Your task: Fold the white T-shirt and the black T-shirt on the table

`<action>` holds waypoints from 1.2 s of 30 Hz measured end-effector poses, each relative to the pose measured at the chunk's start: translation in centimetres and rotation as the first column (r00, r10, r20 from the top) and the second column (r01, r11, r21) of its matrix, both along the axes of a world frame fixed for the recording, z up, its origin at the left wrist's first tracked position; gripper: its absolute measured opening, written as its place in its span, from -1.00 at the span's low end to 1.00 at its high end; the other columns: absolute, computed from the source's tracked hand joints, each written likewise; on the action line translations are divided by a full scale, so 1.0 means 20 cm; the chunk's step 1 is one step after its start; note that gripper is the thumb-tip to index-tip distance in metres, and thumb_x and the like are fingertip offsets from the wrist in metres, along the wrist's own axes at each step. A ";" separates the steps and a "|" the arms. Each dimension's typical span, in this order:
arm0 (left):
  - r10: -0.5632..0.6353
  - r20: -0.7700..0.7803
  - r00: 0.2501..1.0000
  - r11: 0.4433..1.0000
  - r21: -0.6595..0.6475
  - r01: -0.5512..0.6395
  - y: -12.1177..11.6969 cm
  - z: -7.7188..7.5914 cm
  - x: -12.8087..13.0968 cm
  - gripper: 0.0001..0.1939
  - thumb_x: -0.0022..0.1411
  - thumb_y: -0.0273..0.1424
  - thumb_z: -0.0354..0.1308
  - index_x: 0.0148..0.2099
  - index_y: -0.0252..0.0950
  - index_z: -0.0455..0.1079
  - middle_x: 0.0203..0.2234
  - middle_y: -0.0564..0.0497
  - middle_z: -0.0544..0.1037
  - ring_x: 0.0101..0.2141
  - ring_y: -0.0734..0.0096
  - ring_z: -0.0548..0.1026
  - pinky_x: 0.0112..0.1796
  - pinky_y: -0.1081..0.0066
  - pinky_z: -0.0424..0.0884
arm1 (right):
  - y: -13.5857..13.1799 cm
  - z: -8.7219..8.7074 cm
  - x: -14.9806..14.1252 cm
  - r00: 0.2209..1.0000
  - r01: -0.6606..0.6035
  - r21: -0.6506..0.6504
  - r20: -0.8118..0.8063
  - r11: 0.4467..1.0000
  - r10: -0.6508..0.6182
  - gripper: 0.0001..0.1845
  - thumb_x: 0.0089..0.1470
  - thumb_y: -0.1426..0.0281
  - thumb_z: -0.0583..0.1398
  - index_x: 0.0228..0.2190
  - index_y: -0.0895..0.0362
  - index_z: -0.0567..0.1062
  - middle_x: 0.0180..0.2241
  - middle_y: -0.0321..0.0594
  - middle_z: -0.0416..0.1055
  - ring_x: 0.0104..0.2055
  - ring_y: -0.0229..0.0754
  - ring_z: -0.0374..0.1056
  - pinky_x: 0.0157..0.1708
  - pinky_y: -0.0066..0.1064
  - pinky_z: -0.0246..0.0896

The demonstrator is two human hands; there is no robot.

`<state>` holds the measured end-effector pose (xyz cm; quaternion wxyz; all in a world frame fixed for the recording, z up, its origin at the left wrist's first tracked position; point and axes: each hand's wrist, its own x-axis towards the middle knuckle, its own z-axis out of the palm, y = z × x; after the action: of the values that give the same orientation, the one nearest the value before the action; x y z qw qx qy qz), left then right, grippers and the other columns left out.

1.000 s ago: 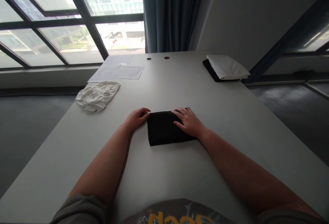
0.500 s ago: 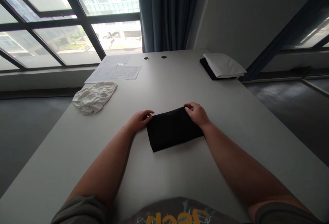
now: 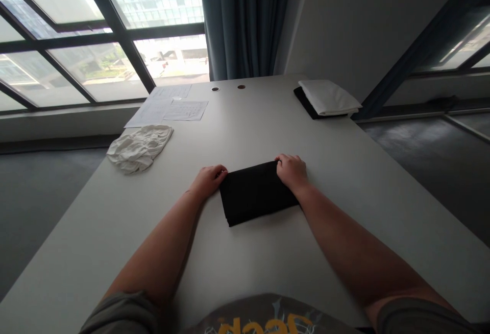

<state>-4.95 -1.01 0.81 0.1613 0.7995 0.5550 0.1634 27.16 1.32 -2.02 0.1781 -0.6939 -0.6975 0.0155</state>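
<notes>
A folded black cloth [image 3: 254, 193] lies flat on the white table in front of me, roughly a rectangle and slightly tilted. At its far left corner, my left hand [image 3: 209, 180] pinches the edge between thumb and curled fingers. My right hand [image 3: 293, 170] grips the far right corner, fingers curled over the edge and covering part of it. Whether the cloth is a garment or a plain piece of fabric cannot be made out.
A crumpled white cloth [image 3: 140, 148] lies by the table's left edge, with paper sheets [image 3: 186, 110] beyond it. At the back right, a folded white cloth [image 3: 328, 97] rests on a black one [image 3: 304, 103]. Two round holes [image 3: 241, 87] pierce the table's far end.
The fingers of both hands have curled in more tightly at the black cloth's far corners. The cloth has stayed in nearly the same place; the view has shifted slightly.
</notes>
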 end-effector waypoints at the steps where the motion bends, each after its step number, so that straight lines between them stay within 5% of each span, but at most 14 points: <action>1: 0.059 -0.001 0.998 0.997 0.044 -0.059 -0.02 0.03 0.03 -0.74 0.43 -0.28 0.05 -0.04 -0.17 0.55 -0.18 -0.03 0.68 -0.11 0.18 0.58 0.03 0.21 0.41 | -0.01 0.02 -0.01 1.000 0.007 0.021 0.018 1.000 -0.008 -0.64 0.22 0.45 0.07 -0.13 0.10 0.64 -0.12 0.03 0.57 -0.04 0.10 0.35 0.11 -0.02 0.14; 3: 0.152 0.010 0.988 0.973 0.177 -0.152 -0.08 0.08 0.14 -0.74 0.44 -0.29 0.05 0.02 -0.19 0.53 -0.05 -0.06 0.66 0.01 0.14 0.55 0.12 0.15 0.35 | -0.04 0.06 -0.05 0.999 -0.001 0.102 0.052 0.995 -0.004 -0.60 0.21 0.49 0.06 -0.06 0.14 0.63 -0.06 0.08 0.53 0.01 0.14 0.33 0.20 0.12 0.03; 6: 0.110 0.005 0.994 0.957 0.270 -0.108 -0.22 0.09 0.33 -0.65 0.52 -0.27 -0.07 0.13 -0.22 0.48 0.07 -0.10 0.62 0.06 0.20 0.54 0.21 0.15 0.29 | -0.14 0.11 -0.13 0.990 -0.118 0.210 0.095 0.971 0.100 -0.52 0.23 0.52 0.03 0.09 0.18 0.56 0.08 0.11 0.47 0.17 0.17 0.27 0.33 0.15 -0.14; 11: 0.005 -0.205 0.979 0.976 0.213 0.039 -0.37 -0.05 0.51 -0.42 0.47 -0.20 -0.02 0.42 -0.35 0.24 0.42 -0.23 0.22 0.41 0.00 0.16 0.38 -0.04 0.04 | -0.33 0.03 -0.22 0.933 -0.335 0.034 0.154 0.942 0.326 -0.43 0.34 0.35 0.02 0.30 0.23 0.38 0.35 0.09 0.26 0.37 0.15 0.14 0.37 0.02 -0.05; 15: 0.008 -0.265 0.964 0.988 0.149 0.033 -0.35 -0.10 0.48 -0.33 0.47 -0.11 -0.02 0.48 -0.33 0.15 0.47 -0.17 0.08 0.46 -0.03 0.01 0.41 -0.04 -0.03 | -0.38 -0.04 -0.16 0.938 -0.296 -0.066 0.172 0.953 0.303 -0.32 0.38 0.17 0.02 0.41 0.17 0.20 0.46 0.01 0.02 0.48 0.14 -0.03 0.41 0.06 -0.12; 25: 0.074 -0.265 0.962 0.994 0.092 -0.051 -0.29 -0.09 0.38 -0.29 0.50 -0.07 -0.10 0.53 -0.30 0.03 0.49 -0.13 0.03 0.47 0.06 -0.04 0.43 0.05 -0.07 | -0.27 -0.10 -0.06 0.971 -0.217 -0.068 0.083 0.974 0.223 -0.18 0.38 0.09 -0.02 0.41 0.41 0.09 0.47 0.25 -0.08 0.50 0.19 -0.09 0.41 -0.03 -0.05; 32: 0.147 -0.247 0.958 0.989 0.007 -0.150 -0.30 -0.14 0.19 -0.29 0.52 -0.11 -0.16 0.55 -0.35 -0.07 0.51 -0.17 -0.06 0.48 0.10 -0.08 0.42 0.08 -0.06 | -0.32 -0.13 0.04 0.980 -0.191 -0.035 0.055 0.981 0.193 -0.27 0.38 0.17 -0.04 0.40 0.34 0.13 0.43 0.19 0.07 0.45 0.13 0.05 0.40 0.08 -0.07; 36: 0.188 -0.234 0.954 0.981 -0.004 -0.194 -0.33 -0.16 0.08 -0.29 0.53 -0.13 -0.18 0.54 -0.42 -0.08 0.49 -0.22 -0.01 0.47 0.09 -0.06 0.42 0.04 -0.09 | -0.39 -0.11 0.16 0.989 -0.145 0.075 0.005 0.987 0.145 -0.41 0.32 0.23 0.05 0.22 0.32 0.43 0.24 0.15 0.39 0.28 0.15 0.28 0.31 -0.02 0.10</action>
<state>-3.37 -7.53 -2.41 0.0896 0.7535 0.6469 0.0759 30.38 -6.48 -4.14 0.2027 -0.6341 -0.7462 0.0024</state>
